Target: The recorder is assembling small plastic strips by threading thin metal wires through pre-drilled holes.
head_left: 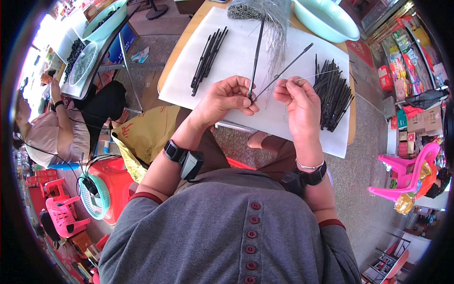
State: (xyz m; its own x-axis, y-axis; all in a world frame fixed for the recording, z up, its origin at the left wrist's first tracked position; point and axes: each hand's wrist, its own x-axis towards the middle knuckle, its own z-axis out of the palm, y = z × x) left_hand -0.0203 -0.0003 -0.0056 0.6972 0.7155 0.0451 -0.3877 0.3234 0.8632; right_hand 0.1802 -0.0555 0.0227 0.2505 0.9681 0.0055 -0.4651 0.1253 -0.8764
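Between the thumb and fingers of my left hand (228, 98) are pinched two thin black rods (257, 53). They meet at the grip and spread apart into a V, one pointing away and the other slanting far right. My right hand (302, 105) is closed in a pinch on a thin pale wire (316, 75), which stretches out to the right over a big pile of black rods (332, 97). To the left of my hands lies a smaller group of black rods (208, 61). Beyond them, a clear plastic bag (272, 19) holds fine wire-like strands that trail toward me.
White sheeting (189, 42) covers the wooden table in front of me. A pale green basin (327, 20) sits at its far right. A yellow bag (144, 135) and red stool (111, 184) stand at my left, near a seated person (56, 128). A pink chair (409, 170) is at right.
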